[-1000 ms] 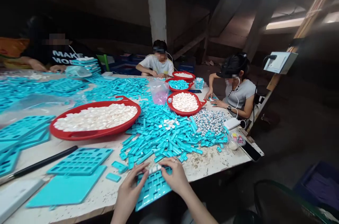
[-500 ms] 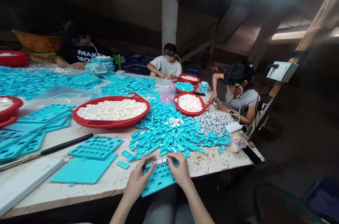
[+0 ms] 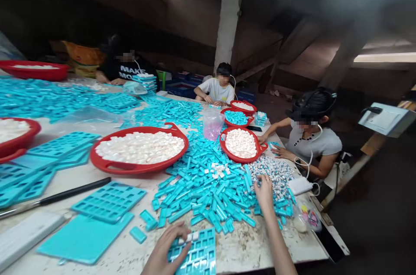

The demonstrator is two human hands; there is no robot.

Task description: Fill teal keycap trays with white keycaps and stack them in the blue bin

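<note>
at far l, a red basket (image 3: pixel 20 141) of white pcs is sitting, cut off by the frame. next to it, loose grid trays (image 3: pixel 65 142) are lying in a stack; nearer, a black-handled tool (image 3: pixel 74 190) and a white block (image 3: pixel 30 236) are resting. a flat blue panel (image 3: pixel 86 240) is lying partly under a grid board (image 3: pixel 108 201), w/ a big red basket (image 3: pixel 143 168) of white pcs standing behind.

approx ctr, the l hand (image 3: pixel 167 247) is gripping the l side of the blue tray (image 3: pixel 199 254), thumb lying across its face, other fingers bending near a few white tiles (image 3: pixel 194 236) up top. tray is sitting at the near edge of the table (image 3: pixel 247 244), running out of frame at btm. beyond it, blue bars (image 3: pixel 208 197) are lying heaped.

further r, the r hand (image 3: pixel 264 194) is hanging over or touching the edge of the blue-white bits (image 3: pixel 273 171), fingers bending; can't tell if they're holding anything. a white pwr bank (image 3: pixel 299 186) is lying nearby, a co-worker (image 3: pixel 320 140) sitting behind.
</note>
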